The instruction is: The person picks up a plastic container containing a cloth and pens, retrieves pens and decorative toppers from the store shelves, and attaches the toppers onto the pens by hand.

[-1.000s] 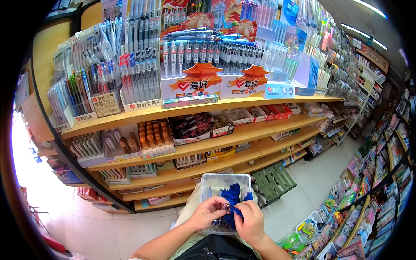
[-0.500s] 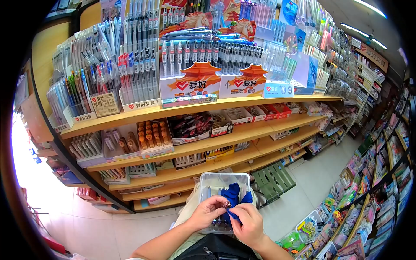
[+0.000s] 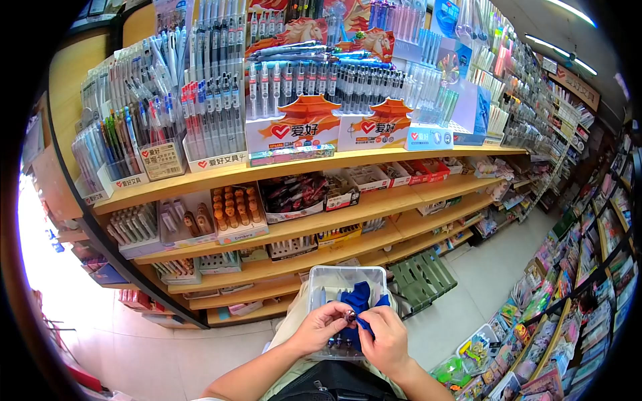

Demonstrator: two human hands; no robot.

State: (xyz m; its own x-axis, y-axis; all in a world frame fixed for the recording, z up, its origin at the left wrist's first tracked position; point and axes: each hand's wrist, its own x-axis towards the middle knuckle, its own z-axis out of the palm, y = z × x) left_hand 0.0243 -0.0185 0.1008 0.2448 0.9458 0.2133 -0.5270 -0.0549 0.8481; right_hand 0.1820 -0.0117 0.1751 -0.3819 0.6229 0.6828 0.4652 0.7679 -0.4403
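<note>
Over a clear plastic box [image 3: 315,287] on my lap, my two hands meet. Pinched in my left hand [image 3: 321,330] is a small dark, shiny piece [image 3: 350,316], perhaps the end of a pen; most of it is hidden by the fingers. My right hand [image 3: 386,342] grips a blue cloth [image 3: 357,297] and presses a fold of it beside that piece. The rest of the cloth bunches up over the box. Inside the box, several pens [image 3: 322,294] are partly visible.
Ahead stand wooden shelves [image 3: 294,168] packed with pen displays [image 3: 292,127] and boxes of stationery. A green slatted stool [image 3: 422,279] is at the right of the box. Racks of packaged goods [image 3: 548,334] line the right side, with a plastic bin [image 3: 477,347] on the floor.
The right hand's fingers have shifted slightly, and the cloth fold at the fingertips has changed shape. The left hand has hardly moved.
</note>
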